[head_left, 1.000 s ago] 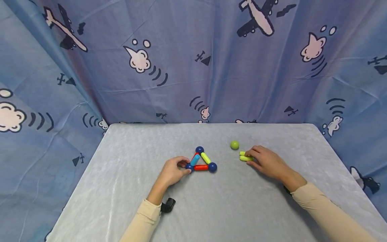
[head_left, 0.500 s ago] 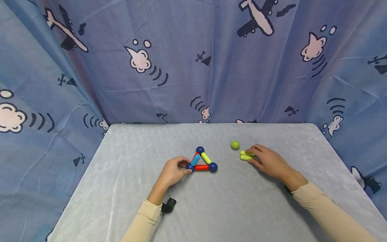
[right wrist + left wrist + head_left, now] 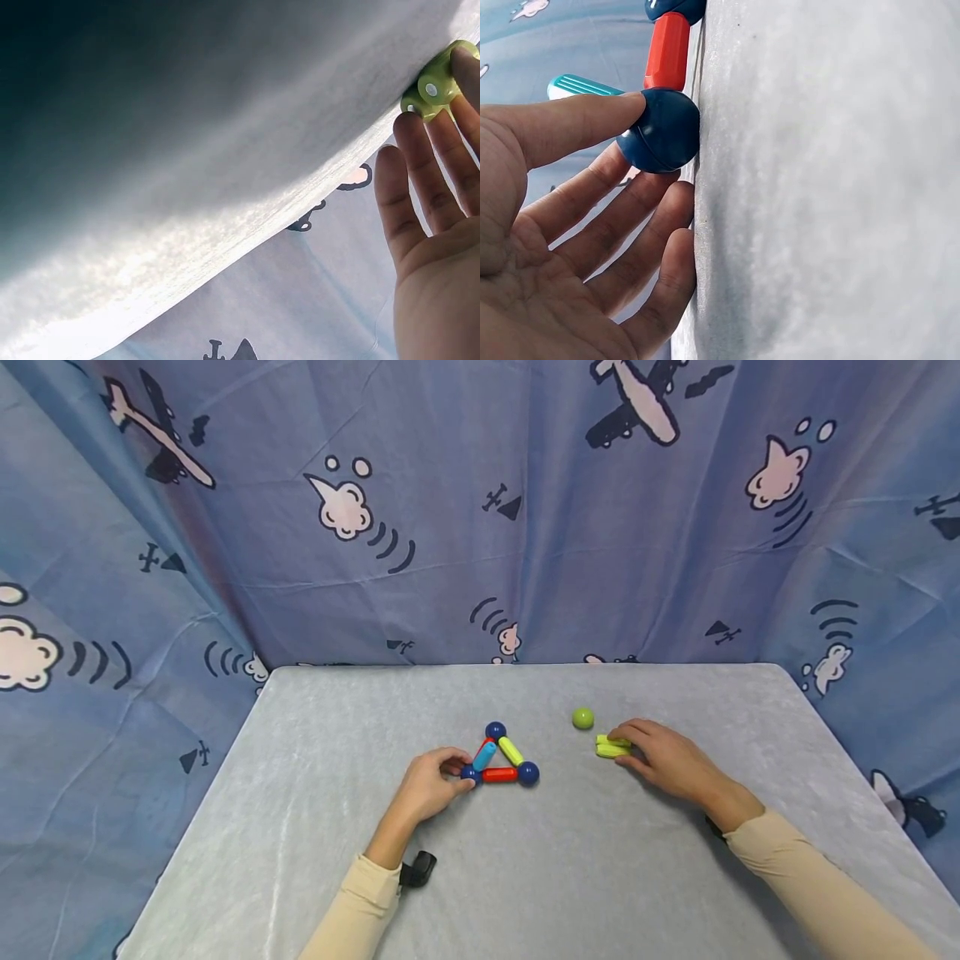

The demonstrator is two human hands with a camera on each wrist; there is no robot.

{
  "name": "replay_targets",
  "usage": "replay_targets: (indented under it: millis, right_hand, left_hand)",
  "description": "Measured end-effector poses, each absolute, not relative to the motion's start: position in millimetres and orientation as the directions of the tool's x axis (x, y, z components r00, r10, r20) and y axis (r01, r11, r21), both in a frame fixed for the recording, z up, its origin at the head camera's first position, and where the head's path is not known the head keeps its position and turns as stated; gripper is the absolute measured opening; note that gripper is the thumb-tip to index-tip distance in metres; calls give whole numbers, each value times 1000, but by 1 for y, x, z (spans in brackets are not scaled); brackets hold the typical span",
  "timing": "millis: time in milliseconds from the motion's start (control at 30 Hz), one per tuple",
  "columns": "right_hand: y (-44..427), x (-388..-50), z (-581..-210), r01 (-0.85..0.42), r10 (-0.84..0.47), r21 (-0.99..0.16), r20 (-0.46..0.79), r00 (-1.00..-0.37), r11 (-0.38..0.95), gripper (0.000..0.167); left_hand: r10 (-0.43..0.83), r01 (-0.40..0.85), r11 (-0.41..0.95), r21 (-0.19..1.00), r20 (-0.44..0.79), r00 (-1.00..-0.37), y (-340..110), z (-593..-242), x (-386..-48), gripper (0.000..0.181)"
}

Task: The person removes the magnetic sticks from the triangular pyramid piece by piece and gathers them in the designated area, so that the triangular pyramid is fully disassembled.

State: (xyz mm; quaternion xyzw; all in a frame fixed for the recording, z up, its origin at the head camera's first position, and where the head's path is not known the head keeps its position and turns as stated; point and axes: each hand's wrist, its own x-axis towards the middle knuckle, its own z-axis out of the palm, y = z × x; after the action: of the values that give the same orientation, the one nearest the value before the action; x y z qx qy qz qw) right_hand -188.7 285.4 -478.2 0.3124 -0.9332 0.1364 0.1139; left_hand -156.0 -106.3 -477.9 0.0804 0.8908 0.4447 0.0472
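Note:
A triangle of magnetic rods and balls lies on the table in the head view. Its corners are dark blue balls, and its sides are a red rod (image 3: 500, 775), a yellow-green rod (image 3: 511, 751) and another red rod, mostly hidden. A light blue rod (image 3: 485, 756) rises tilted from the left corner. My left hand (image 3: 429, 787) pinches that corner's dark blue ball (image 3: 664, 131) between thumb and fingers. Further right, my right hand (image 3: 667, 764) holds two yellow-green magnetic rods (image 3: 613, 750) side by side at the table; fingers cover their right ends.
A loose green ball (image 3: 582, 718) lies behind and left of the pair of rods. The pale grey table (image 3: 555, 877) ends at the back against a blue curtain (image 3: 435, 552) printed with planes and clouds. Black wrist straps show at both cuffs.

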Motion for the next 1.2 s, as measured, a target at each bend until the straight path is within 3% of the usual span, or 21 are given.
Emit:
replay_targets:
  millis: [300,667,1200]
  right_hand:
    - [286,-188,-477,-599,-544,-198,270,-794,776,34]
    - [285,-185,-469,-510,-460,-278,226,-859,814,40]
    - [228,-175,-454,-539,-478,-378,249,-842,753,37]
  left_hand:
    - [190,117,595,795,3,-982,-106,-476,-155,25]
    - [197,119,600,791,-2,-980,-107,-476,-151,25]
    - [193,118,595,795,2,-981,-107,-475,-151,24]
